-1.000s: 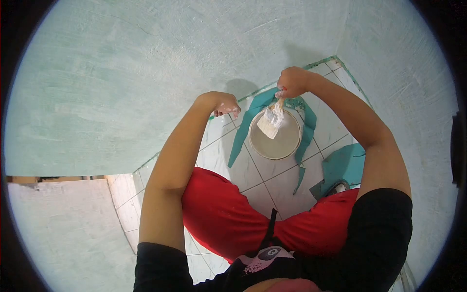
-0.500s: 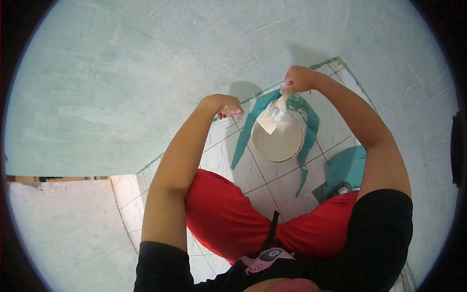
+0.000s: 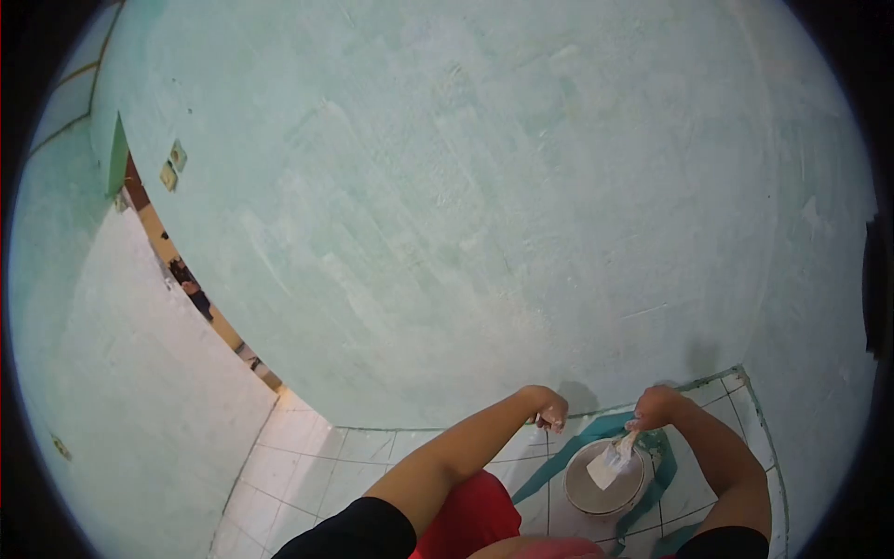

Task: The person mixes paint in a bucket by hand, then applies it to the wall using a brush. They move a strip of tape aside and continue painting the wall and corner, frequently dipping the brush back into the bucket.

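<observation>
My right hand (image 3: 656, 408) is closed on the handle of a paint brush (image 3: 612, 459), whose pale bristles point down over a round bucket (image 3: 603, 501). Whitish material coats the brush. To the left of the bucket, my left hand (image 3: 549, 412) hangs near the foot of the wall, its fingers curled and smeared with white; nothing shows in them. Teal sheet pieces (image 3: 559, 466) lie around the bucket on the tiled floor.
A pale green wall (image 3: 447, 214) with whitish streaks fills most of the view and meets another wall at the right corner. White floor tiles (image 3: 354, 470) run along its base. Sockets or switches (image 3: 173, 166) and an opening are at the left.
The view has tilted up and left, so more wall shows and the hands and bucket appear lower and further right. The brush remains in my right hand over the bucket.
</observation>
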`<state>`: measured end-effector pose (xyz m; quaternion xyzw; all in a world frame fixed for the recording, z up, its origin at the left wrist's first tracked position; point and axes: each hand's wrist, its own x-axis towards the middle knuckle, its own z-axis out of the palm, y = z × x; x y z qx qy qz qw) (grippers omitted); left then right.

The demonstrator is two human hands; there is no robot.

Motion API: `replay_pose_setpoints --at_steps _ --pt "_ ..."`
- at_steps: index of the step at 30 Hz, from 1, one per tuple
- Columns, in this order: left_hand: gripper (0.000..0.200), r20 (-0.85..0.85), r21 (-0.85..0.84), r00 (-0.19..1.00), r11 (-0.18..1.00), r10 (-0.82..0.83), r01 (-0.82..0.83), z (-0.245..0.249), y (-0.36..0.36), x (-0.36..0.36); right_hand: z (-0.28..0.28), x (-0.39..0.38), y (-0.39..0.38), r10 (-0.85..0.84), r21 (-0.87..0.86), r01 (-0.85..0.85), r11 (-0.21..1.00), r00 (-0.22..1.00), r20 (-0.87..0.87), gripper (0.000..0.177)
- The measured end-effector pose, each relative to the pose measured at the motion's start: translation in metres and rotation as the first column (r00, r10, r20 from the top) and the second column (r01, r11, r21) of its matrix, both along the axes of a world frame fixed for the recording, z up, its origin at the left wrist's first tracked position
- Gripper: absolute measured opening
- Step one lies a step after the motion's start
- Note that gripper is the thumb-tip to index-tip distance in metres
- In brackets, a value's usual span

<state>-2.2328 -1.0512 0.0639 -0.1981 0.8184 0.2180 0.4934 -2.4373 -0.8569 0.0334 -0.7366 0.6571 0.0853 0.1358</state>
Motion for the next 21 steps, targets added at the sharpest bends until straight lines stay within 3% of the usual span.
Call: replay_pose_setpoints --at_steps 7,10,16,19,21 --pt "0.030 0.000 -0.003 0.998 0.998 0.065 -0.065 -0.007 -0.001 0.001 -0.017 0.000 -0.004 -0.048 -0.016 0.050 0.999 0.993 0.106 0.055" --pt "0.032 -0.025 -0.017 0.998 0.998 0.064 -0.065 0.001 0.004 0.004 -0.010 0.000 -0.003 -0.027 -0.020 0.027 0.999 1.000 0.008 0.055" --pt "0.034 -0.026 -0.032 0.996 0.996 0.081 -0.081 0.000 -0.001 0.005 0.007 0.006 0.003 -0.135 0.093 0.127 0.988 0.988 0.081 0.055" --pt "0.034 -0.038 -0.017 0.997 0.998 0.066 -0.067 0.004 0.002 0.006 0.009 0.007 0.002 -0.096 0.081 0.097 0.992 0.995 -0.024 0.056" --pt "0.034 -0.040 -0.023 0.997 0.998 0.058 -0.059 0.003 0.002 0.004 -0.001 0.002 -0.001 -0.082 0.076 0.081 0.994 0.997 0.014 0.056"
